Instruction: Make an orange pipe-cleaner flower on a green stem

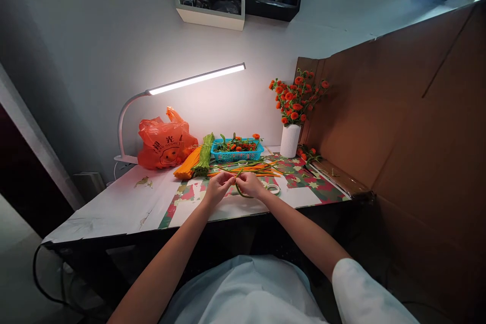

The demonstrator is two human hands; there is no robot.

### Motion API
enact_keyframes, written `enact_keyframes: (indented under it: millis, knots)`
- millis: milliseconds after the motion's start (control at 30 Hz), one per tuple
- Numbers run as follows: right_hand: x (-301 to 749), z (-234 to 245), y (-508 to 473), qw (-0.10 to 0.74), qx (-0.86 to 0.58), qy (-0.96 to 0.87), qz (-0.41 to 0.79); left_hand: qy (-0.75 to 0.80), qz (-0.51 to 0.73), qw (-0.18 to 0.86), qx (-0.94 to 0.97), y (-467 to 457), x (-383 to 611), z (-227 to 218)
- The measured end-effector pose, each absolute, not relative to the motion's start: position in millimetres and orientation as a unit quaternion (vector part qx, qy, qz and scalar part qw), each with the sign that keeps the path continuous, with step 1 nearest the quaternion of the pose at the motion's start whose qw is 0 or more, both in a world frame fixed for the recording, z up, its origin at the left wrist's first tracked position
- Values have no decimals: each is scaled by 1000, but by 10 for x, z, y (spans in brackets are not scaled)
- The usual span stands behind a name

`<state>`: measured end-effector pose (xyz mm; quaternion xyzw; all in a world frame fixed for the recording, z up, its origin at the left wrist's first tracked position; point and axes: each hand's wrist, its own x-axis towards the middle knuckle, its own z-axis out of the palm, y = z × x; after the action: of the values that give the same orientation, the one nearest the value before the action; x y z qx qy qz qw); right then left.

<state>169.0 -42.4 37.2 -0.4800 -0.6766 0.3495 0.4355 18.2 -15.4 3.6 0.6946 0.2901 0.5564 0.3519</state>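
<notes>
Both my hands meet over the middle of the desk. My left hand (219, 186) and my right hand (250, 184) are closed, pinching a green pipe cleaner (238, 190) between their fingertips; it curls down below my right hand. Loose orange and green pipe cleaners (250, 167) lie just behind my hands. A roll of tape (272, 189) lies right of my right hand.
Bundles of orange and green pipe cleaners (195, 162) lie beside an orange plastic bag (163, 142). A blue basket (237, 151) holds small orange flowers. A white vase (290, 139) of orange flowers stands at the back right. A desk lamp (190, 82) arches above. Brown cardboard (398, 126) walls the right side.
</notes>
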Motion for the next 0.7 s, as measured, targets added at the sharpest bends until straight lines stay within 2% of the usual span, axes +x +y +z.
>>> enact_keyframes:
  millis: [67,133,367,700]
  knots:
    - [1697,380,-455,428,-470,-731,247,298,547,376,686,-140,171,37]
    - [1713,387,-478,425,-458,-752,210,312,541,396,673,-138,164,43]
    - [1712,290,-548,440,-441,-752,215,350,522,452,633,-176,161,74]
    - [1644,74,-526,465,-472,-731,163,366,529,428,635,-141,178,17]
